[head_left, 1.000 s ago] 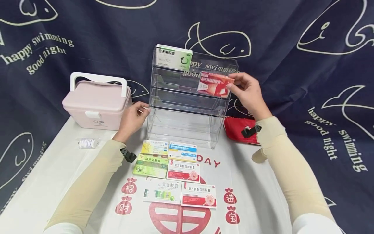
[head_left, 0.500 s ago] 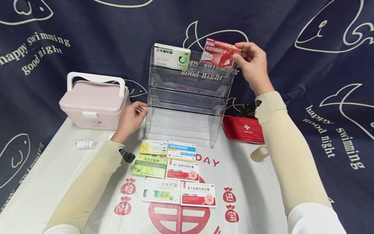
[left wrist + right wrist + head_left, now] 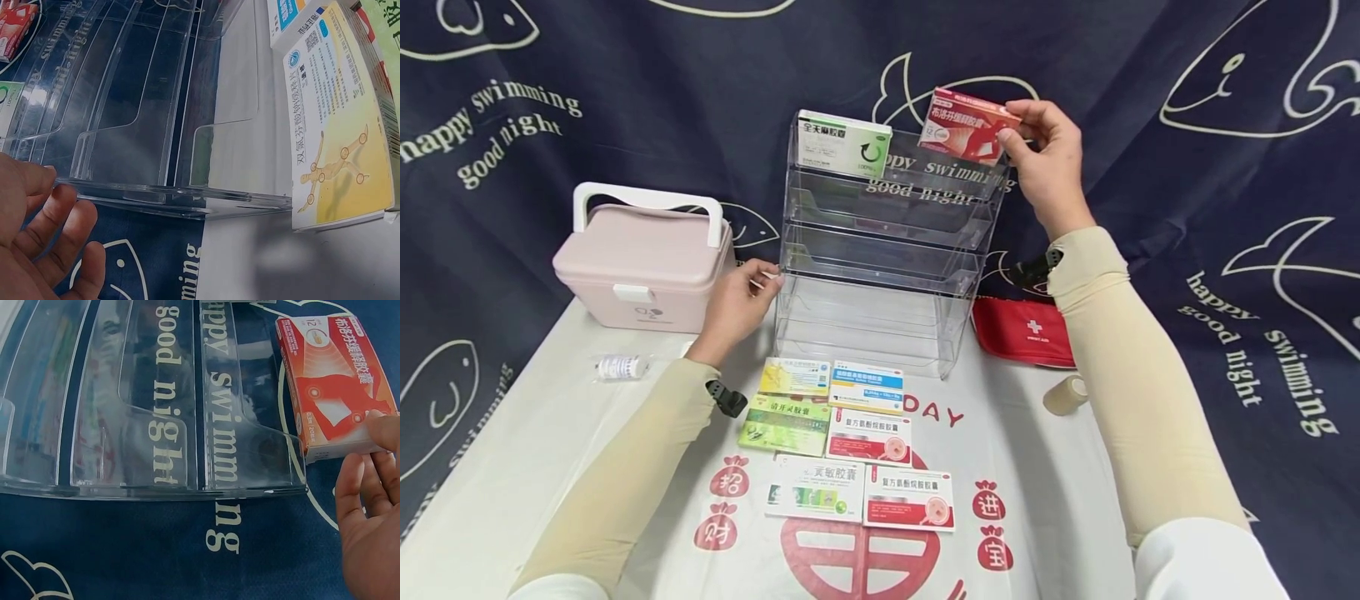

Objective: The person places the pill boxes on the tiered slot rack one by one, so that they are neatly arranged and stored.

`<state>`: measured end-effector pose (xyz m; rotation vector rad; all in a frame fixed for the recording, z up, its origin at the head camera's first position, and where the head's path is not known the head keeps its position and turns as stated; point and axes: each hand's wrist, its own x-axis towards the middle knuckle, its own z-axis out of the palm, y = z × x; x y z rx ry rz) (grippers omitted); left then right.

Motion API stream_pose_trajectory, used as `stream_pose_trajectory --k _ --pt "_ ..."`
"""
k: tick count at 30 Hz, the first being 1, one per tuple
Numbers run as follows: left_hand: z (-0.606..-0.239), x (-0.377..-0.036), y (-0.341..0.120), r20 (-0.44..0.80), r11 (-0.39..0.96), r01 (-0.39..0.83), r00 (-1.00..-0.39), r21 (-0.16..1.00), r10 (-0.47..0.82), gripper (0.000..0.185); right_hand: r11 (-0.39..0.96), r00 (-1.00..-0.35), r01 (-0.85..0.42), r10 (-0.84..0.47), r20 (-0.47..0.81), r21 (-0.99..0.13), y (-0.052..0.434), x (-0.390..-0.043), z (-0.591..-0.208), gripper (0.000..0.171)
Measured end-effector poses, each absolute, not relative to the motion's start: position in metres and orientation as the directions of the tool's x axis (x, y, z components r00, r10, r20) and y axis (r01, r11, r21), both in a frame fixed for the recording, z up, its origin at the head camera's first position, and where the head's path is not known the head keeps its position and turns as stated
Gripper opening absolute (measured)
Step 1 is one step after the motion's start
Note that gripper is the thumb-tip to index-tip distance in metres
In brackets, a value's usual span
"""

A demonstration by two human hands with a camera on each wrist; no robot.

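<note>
Red medicine box (image 3: 970, 125) hovers at the top right corner of the clear acrylic tiered rack (image 3: 880, 250), tilted toward its uppermost tier, probably so it can stand beside the white-and-green box (image 3: 844, 143) at the rack's top left. The right hand (image 3: 1045, 162), arm raised, has its fingers (image 3: 359, 487) pinching the box's right end. The left hand (image 3: 739, 304) rests relaxed fingers (image 3: 69, 219) against the rack's left edge, likely steadying it. Six more boxes (image 3: 850, 450) lie on the desk (image 3: 550, 433) before the rack.

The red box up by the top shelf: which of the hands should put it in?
Probably the right hand: it already pinches the red box above the clear rack. The left hand just touches the rack's side.
</note>
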<state>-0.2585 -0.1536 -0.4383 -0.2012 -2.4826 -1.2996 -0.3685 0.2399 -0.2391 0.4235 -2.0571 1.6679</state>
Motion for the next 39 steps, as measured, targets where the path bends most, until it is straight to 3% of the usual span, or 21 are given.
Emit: stream_pose_trajectory --k 9,19,29,39 --pt "-0.438 -0.258 -0.154 0.348 0.575 0.271 -0.937 0.772 -0.025 0.019 0.243 -0.846 -0.501 0.064 0.529 -0.831 0.24 -0.371 -0.238 0.025" --pt "-0.438 -0.258 -0.154 0.333 0.576 0.257 -0.943 0.776 -0.028 0.018 0.366 -0.84 -0.49 0.045 0.541 -0.791 0.236 -0.376 -0.246 0.025" --pt "-0.439 -0.258 -0.155 0.345 0.59 0.263 -0.938 0.764 -0.028 0.019 0.455 -0.86 -0.449 0.013 0.51 -0.769 0.227 -0.354 -0.242 0.021" --pt "-0.44 -0.26 -0.155 0.346 0.593 0.263 -0.938 0.761 -0.028 0.02 0.522 -0.84 -0.463 -0.003 0.542 -0.716 0.223 -0.346 -0.244 0.021"
